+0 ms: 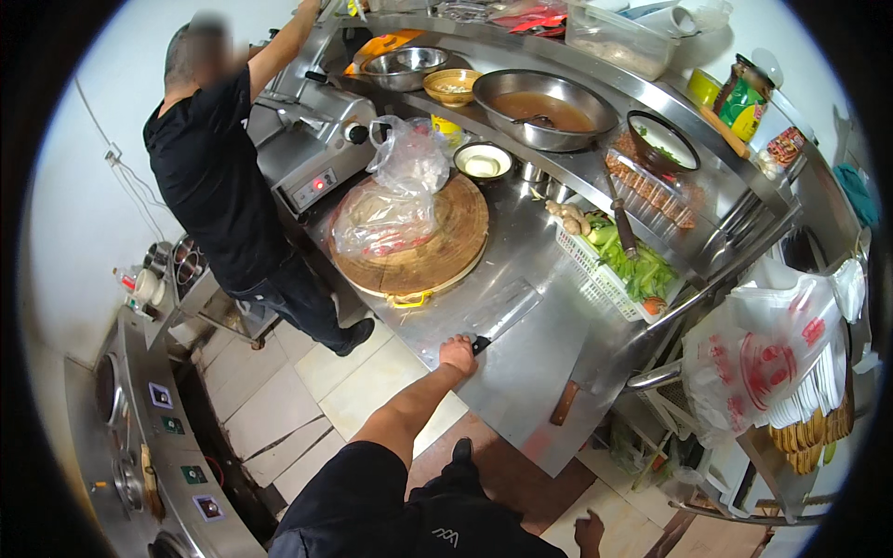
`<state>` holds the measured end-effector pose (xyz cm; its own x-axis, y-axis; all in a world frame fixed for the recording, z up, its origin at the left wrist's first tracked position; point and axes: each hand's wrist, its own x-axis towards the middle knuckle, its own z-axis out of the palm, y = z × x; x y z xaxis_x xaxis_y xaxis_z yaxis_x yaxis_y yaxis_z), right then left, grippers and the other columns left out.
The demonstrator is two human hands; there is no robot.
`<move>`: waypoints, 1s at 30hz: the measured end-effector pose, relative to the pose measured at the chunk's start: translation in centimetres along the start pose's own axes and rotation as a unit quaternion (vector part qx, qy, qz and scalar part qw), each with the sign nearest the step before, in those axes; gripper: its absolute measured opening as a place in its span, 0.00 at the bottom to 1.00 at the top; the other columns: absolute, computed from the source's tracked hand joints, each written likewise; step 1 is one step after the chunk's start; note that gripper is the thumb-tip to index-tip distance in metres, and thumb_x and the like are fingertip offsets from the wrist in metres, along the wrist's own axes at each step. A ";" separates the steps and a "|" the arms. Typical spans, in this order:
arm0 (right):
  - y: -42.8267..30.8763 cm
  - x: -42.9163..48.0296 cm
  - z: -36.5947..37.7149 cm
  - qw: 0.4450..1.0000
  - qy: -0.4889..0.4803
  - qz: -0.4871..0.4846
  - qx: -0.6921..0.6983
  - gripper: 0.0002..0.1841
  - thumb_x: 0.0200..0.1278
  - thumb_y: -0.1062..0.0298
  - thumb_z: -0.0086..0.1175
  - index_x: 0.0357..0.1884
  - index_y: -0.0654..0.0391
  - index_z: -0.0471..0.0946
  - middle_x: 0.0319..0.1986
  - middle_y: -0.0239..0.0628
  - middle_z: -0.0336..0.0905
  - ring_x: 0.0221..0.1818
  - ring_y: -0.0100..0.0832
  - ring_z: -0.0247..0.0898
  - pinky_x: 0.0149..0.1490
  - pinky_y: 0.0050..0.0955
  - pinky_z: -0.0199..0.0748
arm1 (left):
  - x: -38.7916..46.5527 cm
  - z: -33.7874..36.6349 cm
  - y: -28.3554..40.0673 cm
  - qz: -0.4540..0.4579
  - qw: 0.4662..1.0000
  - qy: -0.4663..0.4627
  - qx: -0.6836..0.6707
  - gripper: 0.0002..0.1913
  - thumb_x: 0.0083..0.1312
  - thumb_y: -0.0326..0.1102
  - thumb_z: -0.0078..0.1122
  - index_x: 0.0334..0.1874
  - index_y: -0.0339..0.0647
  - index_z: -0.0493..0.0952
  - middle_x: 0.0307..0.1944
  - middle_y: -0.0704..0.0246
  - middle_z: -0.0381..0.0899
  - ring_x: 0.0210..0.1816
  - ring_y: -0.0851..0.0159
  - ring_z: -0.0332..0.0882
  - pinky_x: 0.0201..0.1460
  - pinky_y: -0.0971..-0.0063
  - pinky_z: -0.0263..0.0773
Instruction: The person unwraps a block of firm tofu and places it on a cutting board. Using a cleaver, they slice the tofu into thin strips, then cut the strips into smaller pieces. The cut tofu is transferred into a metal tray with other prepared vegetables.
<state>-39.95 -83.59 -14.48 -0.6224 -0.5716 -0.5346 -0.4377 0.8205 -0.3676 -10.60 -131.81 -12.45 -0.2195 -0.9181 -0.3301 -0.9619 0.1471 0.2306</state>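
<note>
My left hand (458,354) is closed around the black handle of a cleaver (514,309), whose broad blade lies flat along the steel table (516,390), pointing away to the right. At the lower right my right hand (589,528) hangs beside my body with nothing seen in it, its fingers slightly bent. A second knife with a wooden handle (564,402) lies on the table near its front corner. Beyond the cleaver, a round wooden chopping board (453,244) with a yellow handle bears clear plastic bags (384,216).
A co-worker (209,167) stands at left beside a metal slicing machine (314,139). A white basket of greens (593,272) sits on the table's right side. The shelf behind holds a steel bowl of brown liquid (544,111). Plastic bags (760,349) hang at right.
</note>
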 end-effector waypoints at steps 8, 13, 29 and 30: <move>5.8 -8.8 3.8 0.991 -0.027 0.107 0.073 0.23 0.54 0.68 0.54 0.53 0.67 0.71 0.27 0.42 0.79 0.24 0.31 0.73 0.32 0.28 0.72 | -2.7 -0.2 0.9 0.077 0.957 -0.165 -0.225 0.29 0.44 0.52 0.62 0.46 0.41 0.79 0.39 0.57 0.81 0.43 0.56 0.79 0.46 0.69 0.73; 6.6 -11.2 5.1 0.988 0.010 0.060 0.141 0.24 0.54 0.69 0.54 0.53 0.68 0.71 0.24 0.40 0.78 0.21 0.28 0.70 0.28 0.25 0.70 | -11.2 3.9 0.9 0.108 0.929 -0.102 -0.338 0.16 0.49 0.45 0.63 0.31 0.38 0.79 0.19 0.69 0.76 0.22 0.72 0.72 0.27 0.76 0.69; 5.2 -29.5 -2.0 0.830 0.160 -0.092 0.526 0.45 0.53 0.57 0.64 0.68 0.57 0.51 0.50 0.45 0.72 0.54 0.34 0.68 0.58 0.33 0.66 | -49.4 12.6 19.0 0.654 0.637 -0.265 -0.311 0.18 0.51 0.38 0.65 0.43 0.38 0.74 0.32 0.63 0.76 0.34 0.62 0.76 0.37 0.71 0.70; 5.9 -30.6 -2.5 0.755 0.230 -0.121 0.602 0.42 0.52 0.56 0.64 0.66 0.58 0.55 0.47 0.42 0.74 0.49 0.31 0.70 0.55 0.31 0.69 | -51.7 13.4 20.6 0.674 0.623 -0.280 -0.280 0.18 0.51 0.37 0.65 0.43 0.38 0.74 0.33 0.63 0.76 0.35 0.61 0.76 0.38 0.71 0.71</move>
<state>-25.11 -61.33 1.60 -0.8992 -0.4204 -0.1212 0.1592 -0.0562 -0.9857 -21.22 -76.41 -2.89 -0.9403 0.1973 0.2773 0.3319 0.3506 0.8757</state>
